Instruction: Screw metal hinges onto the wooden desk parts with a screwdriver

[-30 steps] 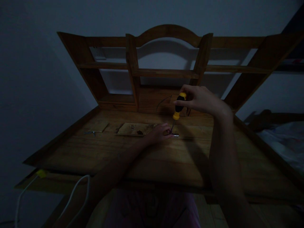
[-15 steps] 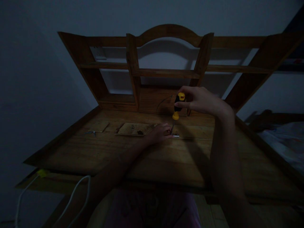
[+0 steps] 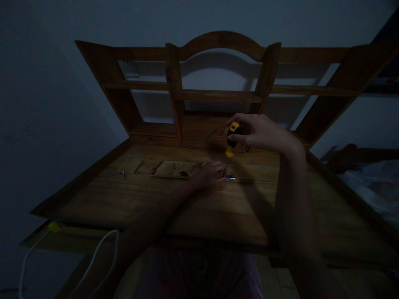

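Where the head view looks down across the wooden desktop (image 3: 193,207), the right hand (image 3: 262,129) holds a yellow-and-black screwdriver (image 3: 230,152) by the upper part of its handle, the thumb on one side and bent fingers on the other, parted only by the handle's own width. The tool leans slightly from vertical, its thin shaft descending to the left end of a small metal fitting (image 3: 230,177). The left hand (image 3: 208,175) lies low, fingers curled, thumb and forefinger nearly meeting beside the fitting; whether they grip it or merely brace against it cannot be told, nor is the seating of the tip visible.

By judgement, a steeper lean or uneven pressure could make the tip slip and strike the left fingertips just beside it; a weak hold could let the fitting turn or skid. Dim light would make misalignment easy to miss.

Materials: the bulging handle appears to be moulded plastic, black between yellow ends; the fitting is narrow and brightly reflective. A pale wooden strip (image 3: 174,168), ragged and darkly stained, runs up to the left hand; farther left, slender metal parts (image 3: 120,173) lie at the edge of a thin board (image 3: 132,166). Behind stands an arch-topped wooden hutch (image 3: 218,96); at lower left, a smooth white cable (image 3: 116,245) forms a loop.
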`<action>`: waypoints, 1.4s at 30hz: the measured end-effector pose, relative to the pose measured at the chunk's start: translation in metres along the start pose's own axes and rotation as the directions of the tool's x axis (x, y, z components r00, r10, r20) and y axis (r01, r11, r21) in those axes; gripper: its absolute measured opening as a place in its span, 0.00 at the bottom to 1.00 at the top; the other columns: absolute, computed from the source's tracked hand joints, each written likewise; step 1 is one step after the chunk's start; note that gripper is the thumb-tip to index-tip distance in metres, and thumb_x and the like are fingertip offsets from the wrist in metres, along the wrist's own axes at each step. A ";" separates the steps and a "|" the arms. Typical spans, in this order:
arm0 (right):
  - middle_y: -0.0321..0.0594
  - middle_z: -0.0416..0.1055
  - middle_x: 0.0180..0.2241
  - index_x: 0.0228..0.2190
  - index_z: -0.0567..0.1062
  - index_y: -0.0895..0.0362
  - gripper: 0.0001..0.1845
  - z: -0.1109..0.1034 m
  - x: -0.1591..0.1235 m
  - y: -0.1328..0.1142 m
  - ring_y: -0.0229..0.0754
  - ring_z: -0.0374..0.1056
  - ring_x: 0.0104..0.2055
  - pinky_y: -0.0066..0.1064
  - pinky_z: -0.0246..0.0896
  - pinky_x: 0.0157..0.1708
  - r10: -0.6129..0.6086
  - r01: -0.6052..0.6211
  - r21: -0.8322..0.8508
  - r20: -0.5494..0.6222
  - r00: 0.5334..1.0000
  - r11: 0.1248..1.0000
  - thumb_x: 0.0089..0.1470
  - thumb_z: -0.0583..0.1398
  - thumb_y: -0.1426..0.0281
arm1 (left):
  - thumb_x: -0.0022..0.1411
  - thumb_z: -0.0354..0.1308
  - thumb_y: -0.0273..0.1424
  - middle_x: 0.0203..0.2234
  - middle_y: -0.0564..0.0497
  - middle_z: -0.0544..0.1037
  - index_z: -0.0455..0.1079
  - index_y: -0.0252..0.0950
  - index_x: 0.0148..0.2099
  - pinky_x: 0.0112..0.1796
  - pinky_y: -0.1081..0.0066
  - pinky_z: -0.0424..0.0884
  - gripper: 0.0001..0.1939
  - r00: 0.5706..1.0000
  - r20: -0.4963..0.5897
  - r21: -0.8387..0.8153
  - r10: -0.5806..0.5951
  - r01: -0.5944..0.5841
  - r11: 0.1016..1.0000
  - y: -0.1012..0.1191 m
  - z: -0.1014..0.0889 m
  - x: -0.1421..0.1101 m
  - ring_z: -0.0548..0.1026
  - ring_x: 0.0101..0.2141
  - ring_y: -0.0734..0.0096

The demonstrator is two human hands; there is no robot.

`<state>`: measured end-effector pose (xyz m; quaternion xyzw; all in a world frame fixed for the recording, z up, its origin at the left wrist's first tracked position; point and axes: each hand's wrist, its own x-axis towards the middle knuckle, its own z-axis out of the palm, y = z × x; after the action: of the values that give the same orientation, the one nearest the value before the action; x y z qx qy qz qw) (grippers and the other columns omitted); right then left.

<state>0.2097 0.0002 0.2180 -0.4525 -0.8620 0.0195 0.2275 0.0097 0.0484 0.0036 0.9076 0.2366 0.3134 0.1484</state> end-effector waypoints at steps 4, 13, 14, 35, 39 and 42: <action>0.43 0.77 0.34 0.38 0.76 0.56 0.16 0.008 0.004 -0.006 0.49 0.72 0.36 0.36 0.60 0.34 0.063 -0.073 -0.145 -0.074 0.995 0.987 0.58 0.63 0.55 | 0.66 0.63 0.37 0.37 0.48 0.75 0.69 0.36 0.37 0.43 0.66 0.69 0.10 1.000 0.015 0.002 0.006 -0.006 1.000 0.000 -0.001 0.000 0.73 0.41 0.64; 0.48 0.77 0.40 0.47 0.74 0.58 0.18 0.014 0.004 -0.016 0.52 0.73 0.40 0.39 0.62 0.40 0.105 -0.118 -0.149 -0.090 0.990 0.982 0.62 0.58 0.59 | 0.66 0.63 0.38 0.37 0.48 0.75 0.70 0.36 0.38 0.42 0.66 0.69 0.11 1.000 0.004 -0.012 0.008 -0.007 1.000 -0.003 0.001 0.000 0.73 0.40 0.65; 0.48 0.77 0.41 0.50 0.73 0.58 0.19 0.013 0.003 -0.016 0.52 0.73 0.41 0.39 0.63 0.40 0.102 -0.113 -0.121 -0.090 0.991 0.986 0.62 0.57 0.61 | 0.66 0.63 0.39 0.37 0.48 0.75 0.70 0.36 0.38 0.43 0.66 0.69 0.11 1.000 0.006 -0.010 -0.001 0.001 1.000 -0.002 0.001 0.000 0.74 0.40 0.64; 0.42 0.77 0.37 0.48 0.74 0.53 0.15 0.006 0.001 -0.012 0.50 0.72 0.39 0.37 0.61 0.39 0.059 -0.063 -0.057 -0.056 0.997 0.996 0.60 0.58 0.63 | 0.65 0.64 0.39 0.38 0.49 0.75 0.68 0.37 0.39 0.42 0.66 0.69 0.12 0.998 0.031 0.012 -0.055 0.055 0.998 0.000 -0.001 0.000 0.73 0.40 0.64; 0.44 0.76 0.34 0.41 0.75 0.55 0.15 0.010 0.002 -0.010 0.50 0.71 0.37 0.38 0.61 0.37 0.086 -0.100 -0.126 -0.110 0.990 0.987 0.63 0.58 0.57 | 0.65 0.63 0.39 0.37 0.49 0.74 0.67 0.36 0.38 0.40 0.67 0.68 0.12 0.999 0.015 0.009 -0.040 0.040 0.999 -0.001 0.000 0.001 0.73 0.39 0.65; 0.46 0.75 0.32 0.37 0.76 0.55 0.20 0.011 0.004 -0.009 0.50 0.70 0.35 0.38 0.61 0.36 0.110 -0.131 -0.179 -0.125 0.986 0.975 0.63 0.58 0.51 | 0.66 0.62 0.40 0.37 0.49 0.73 0.67 0.36 0.37 0.40 0.67 0.68 0.13 1.000 0.011 0.001 -0.016 0.016 1.000 -0.002 0.001 0.001 0.73 0.39 0.65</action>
<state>0.1966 0.0001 0.2113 -0.5238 -0.8164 -0.0738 0.2316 0.0101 0.0502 0.0023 0.9075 0.2431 0.3070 0.1521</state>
